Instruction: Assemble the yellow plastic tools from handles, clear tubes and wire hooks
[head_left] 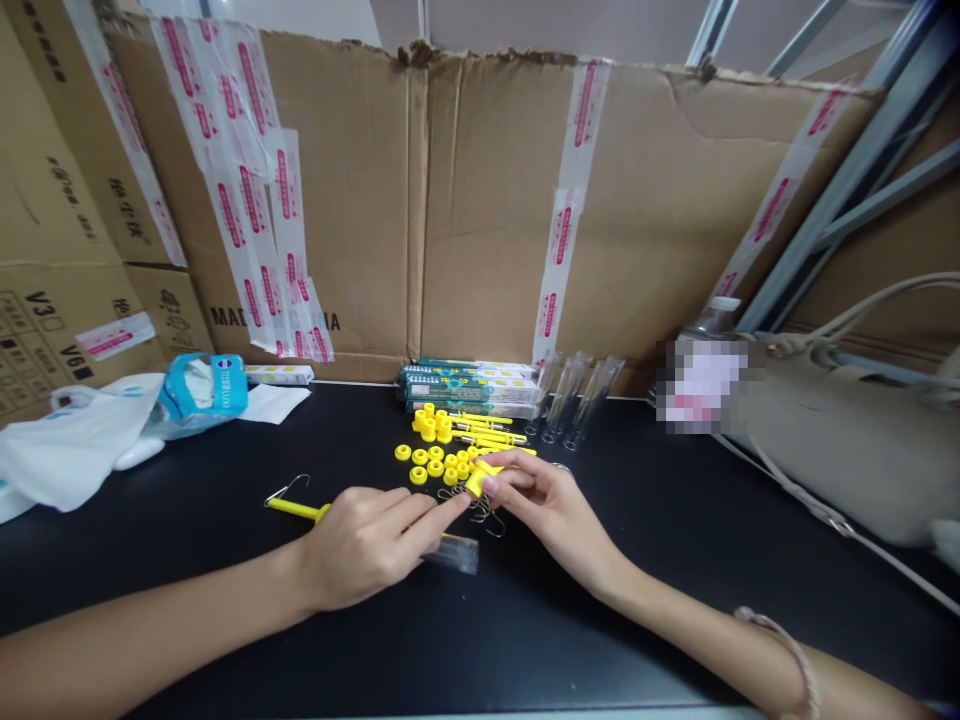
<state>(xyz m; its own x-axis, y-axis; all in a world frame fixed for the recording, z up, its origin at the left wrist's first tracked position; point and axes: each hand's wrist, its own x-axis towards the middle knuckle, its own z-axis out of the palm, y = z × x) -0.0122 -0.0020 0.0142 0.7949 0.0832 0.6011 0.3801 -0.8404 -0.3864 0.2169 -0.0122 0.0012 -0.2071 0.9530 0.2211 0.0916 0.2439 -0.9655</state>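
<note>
Pinching a small yellow piece (478, 482) between thumb and forefinger, the right hand (541, 502) holds it just in front of the heap of yellow rings (433, 458), raised slightly off the black table (660, 560). That probably keeps it free to be turned. The left hand (366, 546) is loosely curled nearer the person than the heap, with its index finger stretched out so the tip meets the same piece, seemingly steadying it from the other side. A yellow hooked rod (291, 505) runs in under that hand from the heap's left and a clear tube (454, 552) pokes out beneath the fingers. It cannot be told whether the hand grips either one.

Bent wire hooks (486, 515) lie under the meeting fingertips. Yellow rods (489, 430) touch the heap's right edge, empty clear tubes (576, 398) lie further right, and teal packets (465, 380) sit just behind it against the cardboard wall (480, 200). The parts appear to be sorted by kind within easy reach. A blue tissue pack (201, 390) lies well to the left of the heap.
</note>
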